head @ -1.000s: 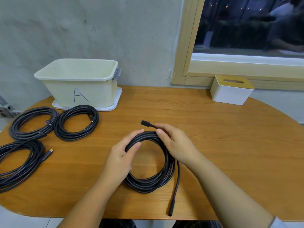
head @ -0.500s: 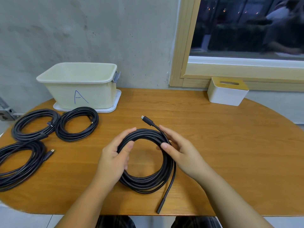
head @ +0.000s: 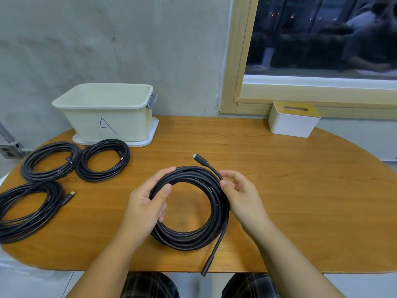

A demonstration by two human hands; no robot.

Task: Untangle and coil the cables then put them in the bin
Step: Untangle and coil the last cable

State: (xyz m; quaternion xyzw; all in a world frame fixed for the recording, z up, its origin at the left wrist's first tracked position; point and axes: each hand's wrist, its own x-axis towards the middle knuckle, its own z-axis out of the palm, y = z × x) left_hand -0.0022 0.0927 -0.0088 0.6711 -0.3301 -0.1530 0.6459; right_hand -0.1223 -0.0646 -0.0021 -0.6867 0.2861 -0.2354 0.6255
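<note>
The wooden table [head: 300, 201] carries a bin [head: 107, 123], tissue box [head: 293, 120] and four coiled cables [head: 101, 160].

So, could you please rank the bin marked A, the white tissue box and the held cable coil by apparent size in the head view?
1. Bin marked A and held cable coil: similar; the coil is nearer, so unranked.
2. White tissue box.

white tissue box [head: 292, 123] | wall outlet [head: 9, 149] | window [head: 322, 35]

Both forearms reach forward, bare. The left hand [head: 148, 203] curls around the left side of a coiled cable [head: 189, 235], thumb inside the loop; the right hand [head: 242, 196] pinches the right side between thumb and fingers.
</note>
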